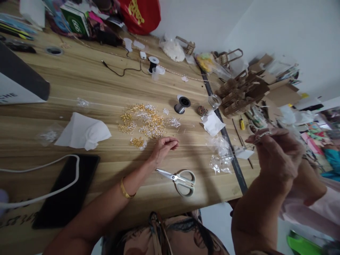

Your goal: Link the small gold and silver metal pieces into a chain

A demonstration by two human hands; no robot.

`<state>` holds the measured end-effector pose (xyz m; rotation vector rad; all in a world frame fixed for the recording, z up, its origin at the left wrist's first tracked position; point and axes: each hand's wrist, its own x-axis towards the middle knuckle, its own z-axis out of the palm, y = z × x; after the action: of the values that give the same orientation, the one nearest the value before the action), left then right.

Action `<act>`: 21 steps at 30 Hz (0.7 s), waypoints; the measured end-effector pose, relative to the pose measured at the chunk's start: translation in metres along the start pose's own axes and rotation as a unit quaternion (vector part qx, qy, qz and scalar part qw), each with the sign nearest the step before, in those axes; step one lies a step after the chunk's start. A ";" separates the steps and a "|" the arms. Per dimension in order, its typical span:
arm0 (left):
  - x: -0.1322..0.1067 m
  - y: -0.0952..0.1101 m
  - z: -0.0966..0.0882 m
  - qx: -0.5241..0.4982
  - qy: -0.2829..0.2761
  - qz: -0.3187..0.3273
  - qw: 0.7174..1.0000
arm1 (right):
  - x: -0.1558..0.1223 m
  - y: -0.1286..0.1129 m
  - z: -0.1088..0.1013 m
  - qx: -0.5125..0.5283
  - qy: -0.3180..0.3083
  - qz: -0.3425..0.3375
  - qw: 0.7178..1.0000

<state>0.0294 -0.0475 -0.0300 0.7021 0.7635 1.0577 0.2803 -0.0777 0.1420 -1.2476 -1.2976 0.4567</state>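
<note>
My left hand (165, 148) rests low over the wooden table, thumb and fingertips pressed together. Whatever may be between them is too small to make out. Just beyond it spreads a pile of gold and silver beads (152, 124), with a smaller heap of beads (138, 142) to its left. Scissors (183, 180) lie below this hand, blades pointing left. Raised at the right, my right hand (276, 156) is closed around a small silver beaded piece (262, 135). Behind it is another person's forearm (312, 182); whether their fingers also touch the piece I cannot tell.
A wire spool (182, 105) stands beyond the beads. White paper (83, 131) and a black tablet-like slab (69, 191) lie left. Small plastic bags (221, 152) sit near a dark strip along the table. Woven baskets (236, 95) crowd the far right.
</note>
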 end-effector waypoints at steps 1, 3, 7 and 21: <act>0.000 0.000 0.000 -0.001 0.000 -0.001 1.000 | 0.000 0.005 0.002 -0.008 -0.010 0.011 1.000; 0.000 0.000 0.000 -0.003 0.000 -0.002 1.000 | 0.005 0.023 0.012 -0.035 -0.051 0.043 0.997; 0.000 0.001 0.001 -0.001 0.002 -0.003 1.000 | 0.024 0.083 0.049 -0.101 -0.172 0.097 0.975; -0.001 0.004 0.003 -0.012 0.017 -0.015 1.000 | 0.062 0.158 0.132 -0.393 -0.238 0.011 0.888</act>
<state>0.0299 -0.0474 -0.0249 0.6512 0.7873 1.0536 0.2399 0.0851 0.0067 -1.8932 -2.0037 0.2524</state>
